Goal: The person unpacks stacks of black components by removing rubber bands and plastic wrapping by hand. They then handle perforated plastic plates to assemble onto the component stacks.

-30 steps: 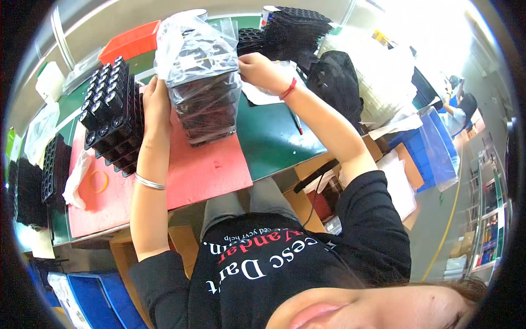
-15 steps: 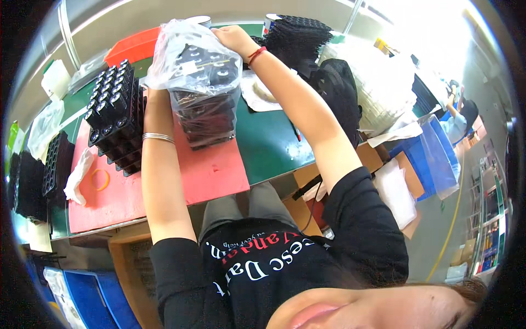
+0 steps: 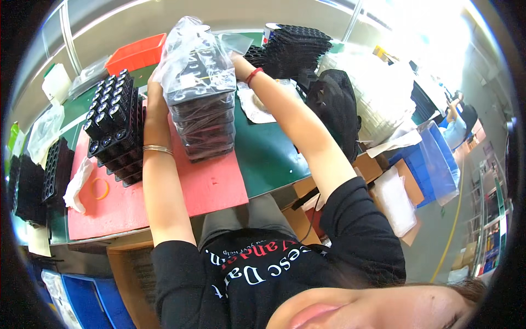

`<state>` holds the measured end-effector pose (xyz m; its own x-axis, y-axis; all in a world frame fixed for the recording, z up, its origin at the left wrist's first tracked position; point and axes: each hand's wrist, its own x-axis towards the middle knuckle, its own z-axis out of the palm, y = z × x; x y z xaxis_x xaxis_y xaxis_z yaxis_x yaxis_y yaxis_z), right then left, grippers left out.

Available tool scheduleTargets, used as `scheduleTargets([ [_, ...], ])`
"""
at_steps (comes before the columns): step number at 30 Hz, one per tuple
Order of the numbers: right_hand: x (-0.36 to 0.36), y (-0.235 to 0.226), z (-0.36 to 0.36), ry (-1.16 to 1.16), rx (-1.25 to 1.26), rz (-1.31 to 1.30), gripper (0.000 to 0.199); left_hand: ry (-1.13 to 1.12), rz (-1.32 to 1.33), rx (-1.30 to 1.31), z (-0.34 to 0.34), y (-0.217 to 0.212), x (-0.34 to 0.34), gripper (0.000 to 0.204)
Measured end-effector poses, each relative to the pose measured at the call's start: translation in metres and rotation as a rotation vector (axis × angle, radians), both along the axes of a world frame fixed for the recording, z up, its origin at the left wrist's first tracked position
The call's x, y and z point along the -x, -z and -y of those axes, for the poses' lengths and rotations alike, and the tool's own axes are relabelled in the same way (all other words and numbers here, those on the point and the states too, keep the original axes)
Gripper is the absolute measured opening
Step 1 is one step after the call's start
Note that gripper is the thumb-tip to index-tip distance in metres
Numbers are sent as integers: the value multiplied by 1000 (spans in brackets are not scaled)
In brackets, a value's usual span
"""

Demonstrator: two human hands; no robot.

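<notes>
A stack of black moulded trays point(image 3: 204, 123) stands on a red mat point(image 3: 216, 183), with a clear plastic bag point(image 3: 192, 55) drawn over its upper part. My left hand point(image 3: 154, 92) grips the bag on the stack's left side; a metal bangle sits on that wrist. My right hand point(image 3: 236, 59), a red string on its wrist, holds the bag at the stack's far right and is partly hidden behind it. The lower trays stick out below the bag's edge.
A second stack of black trays point(image 3: 112, 129) holding round parts stands left of my arm. An orange ring point(image 3: 99, 189) and a white cloth point(image 3: 76, 178) lie on the mat. Behind are an orange bin point(image 3: 136, 53), more black trays point(image 3: 296, 46) and a black bag point(image 3: 335, 104).
Both hands have moved farther up and away along the stack's sides, taking the plastic bag with them. The bagged stack stays on the red mat.
</notes>
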<state>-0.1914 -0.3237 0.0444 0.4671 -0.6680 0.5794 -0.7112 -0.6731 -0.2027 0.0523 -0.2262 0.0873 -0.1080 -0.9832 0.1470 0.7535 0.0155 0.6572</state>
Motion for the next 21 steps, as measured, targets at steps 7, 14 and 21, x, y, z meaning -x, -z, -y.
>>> scheduleTargets([
  [7, -18, -35, -65, -118, -89, 181, 27, -3, -4, 3, 4, 5, -6, 40],
  [14, -28, -19, -63, -238, -105, 463, 50, -2, -7, -1, 9, 9, -4, 41],
  [21, -32, -11, -77, -85, -437, 872, 41, 0, -10, 2, 10, 8, -2, 42],
])
